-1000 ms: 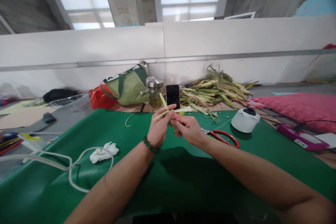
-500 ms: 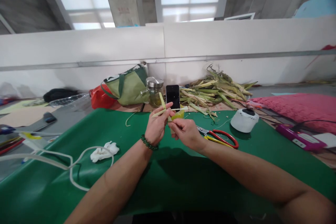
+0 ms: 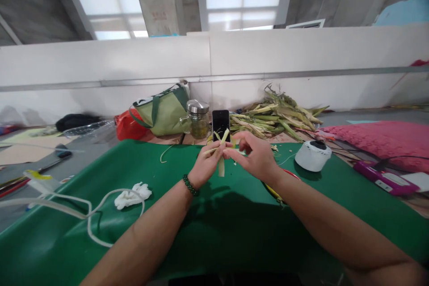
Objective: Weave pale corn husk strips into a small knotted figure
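Several pale green leaf strips [image 3: 221, 167], crossed over one another, are pinched between the thumb and fingers of my left hand [image 3: 207, 163]. One end points up in front of the phone and another hangs below the fingertips. My right hand [image 3: 257, 155] is just to the right, its thumb reaching the strips and its index finger raised apart from the thumb. A black phone [image 3: 220, 119] stands upright behind the hands. Under my right forearm lie scissors with red and yellow handles [image 3: 273, 191], mostly hidden. A green bead bracelet [image 3: 190, 185] is on my left wrist.
Behind are a glass jug [image 3: 198, 127] with a metal lid, a green bag [image 3: 164, 116] and a pile of stalks and leaves [image 3: 281, 114]. A white spool-like object [image 3: 313, 156] stands right. Crumpled tissue [image 3: 133, 195] and a white cable [image 3: 90, 223] lie left on the green mat [image 3: 214, 241].
My right hand has drawn back from its pinch, its fingers spreading. The left hand has moved slightly right and down with the strips, which now cross at another angle. The forearm covers more of the scissors.
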